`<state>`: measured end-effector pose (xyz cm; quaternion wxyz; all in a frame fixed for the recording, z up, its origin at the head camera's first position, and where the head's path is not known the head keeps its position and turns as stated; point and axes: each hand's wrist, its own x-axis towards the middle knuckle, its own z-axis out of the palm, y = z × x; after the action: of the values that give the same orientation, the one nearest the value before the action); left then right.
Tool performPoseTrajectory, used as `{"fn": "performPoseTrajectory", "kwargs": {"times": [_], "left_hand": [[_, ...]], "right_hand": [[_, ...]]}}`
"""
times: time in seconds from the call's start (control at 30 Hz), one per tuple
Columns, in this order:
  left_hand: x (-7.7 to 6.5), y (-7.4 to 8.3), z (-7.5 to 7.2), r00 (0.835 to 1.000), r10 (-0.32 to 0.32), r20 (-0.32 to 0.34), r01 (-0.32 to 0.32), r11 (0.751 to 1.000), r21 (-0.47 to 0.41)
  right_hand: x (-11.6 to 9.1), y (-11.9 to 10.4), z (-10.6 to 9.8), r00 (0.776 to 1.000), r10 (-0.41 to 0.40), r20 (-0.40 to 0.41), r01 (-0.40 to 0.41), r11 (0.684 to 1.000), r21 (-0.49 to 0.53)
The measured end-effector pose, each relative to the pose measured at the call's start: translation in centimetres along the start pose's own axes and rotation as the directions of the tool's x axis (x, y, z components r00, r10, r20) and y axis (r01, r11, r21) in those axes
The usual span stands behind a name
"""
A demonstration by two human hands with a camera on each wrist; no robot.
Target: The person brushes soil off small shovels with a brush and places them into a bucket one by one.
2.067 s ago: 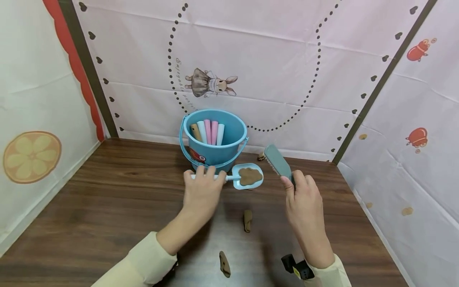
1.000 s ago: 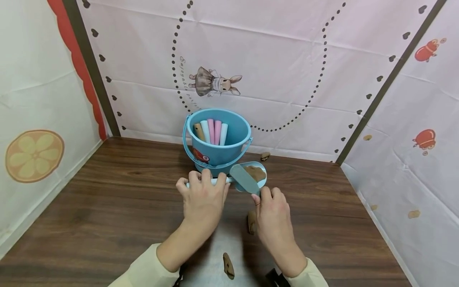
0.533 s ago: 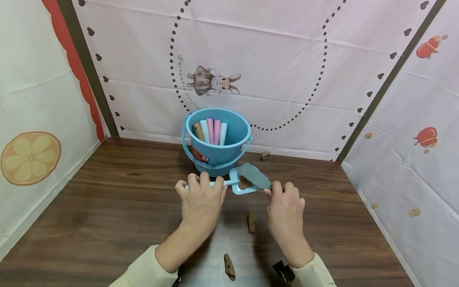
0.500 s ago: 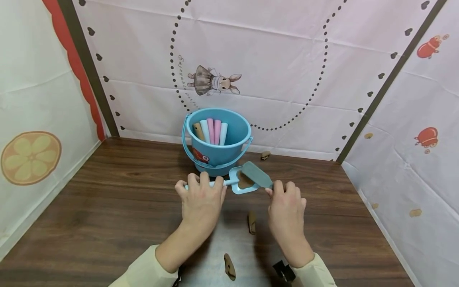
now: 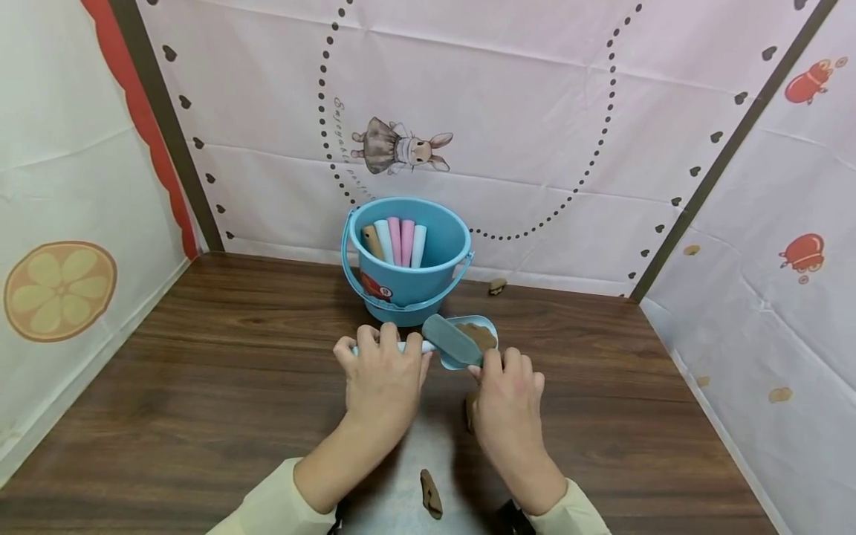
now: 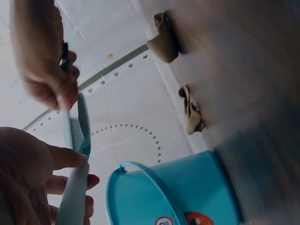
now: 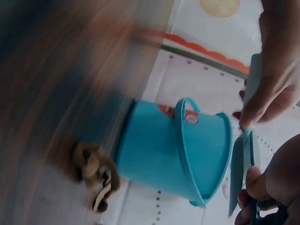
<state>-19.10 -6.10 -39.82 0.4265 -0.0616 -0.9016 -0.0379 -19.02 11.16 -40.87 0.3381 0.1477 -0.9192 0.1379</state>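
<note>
My left hand point(image 5: 383, 383) grips the handle of a light blue toy shovel point(image 5: 452, 364), held above the table just in front of the blue bucket point(image 5: 408, 290). A brown patch point(image 5: 481, 336) covers part of the shovel's blade. My right hand point(image 5: 508, 405) pinches the end of a grey-green brush point(image 5: 452, 340), which lies slantwise across the blade near the handle. In the right wrist view the brush head point(image 7: 238, 171) stands edge-on beside the shovel point(image 7: 254, 82). The left wrist view shows thumb and fingers around the shovel's pale handle point(image 6: 75, 194).
Inside the bucket stand several handles point(image 5: 401, 241) in pink, light blue and brown. Brown lumps lie on the wooden table point(image 5: 234, 386): one lump point(image 5: 431, 494) in front, another partly behind my right hand, and a crumpled piece point(image 5: 497, 286) by the back wall.
Two seconds ago the brush was raised right of the shovel. It came over the blade, shifted right, and is now back left, nearer the handle. The shovel stays nearly in place.
</note>
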Motion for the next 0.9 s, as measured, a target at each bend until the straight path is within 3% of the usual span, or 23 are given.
{"fn": "performPoseTrajectory", "kwargs": {"times": [0.47, 0.67, 0.77, 0.9], "left_hand": [[0.6, -0.7, -0.4, 1.0, -0.022, 0.009, 0.023, 0.999, -0.043], [0.5, -0.9, -0.3, 0.999, -0.03, 0.019, 0.03, 0.999, -0.028], [0.5, -1.1, -0.3, 0.999, -0.033, 0.019, 0.033, 0.999, -0.021], [0.6, -1.2, -0.3, 0.999, -0.036, 0.014, 0.036, 0.999, -0.018]], "right_hand": [[1.2, 2.8, -0.4, 0.998, 0.066, 0.015, -0.066, 0.998, -0.022], [1.7, 3.7, -0.8, 0.989, 0.146, 0.014, -0.146, 0.989, -0.006], [1.8, 3.4, -1.3, 0.987, 0.161, 0.027, -0.161, 0.987, 0.024], [1.4, 1.8, -2.1, 0.992, 0.098, 0.085, -0.103, 0.993, 0.051]]}}
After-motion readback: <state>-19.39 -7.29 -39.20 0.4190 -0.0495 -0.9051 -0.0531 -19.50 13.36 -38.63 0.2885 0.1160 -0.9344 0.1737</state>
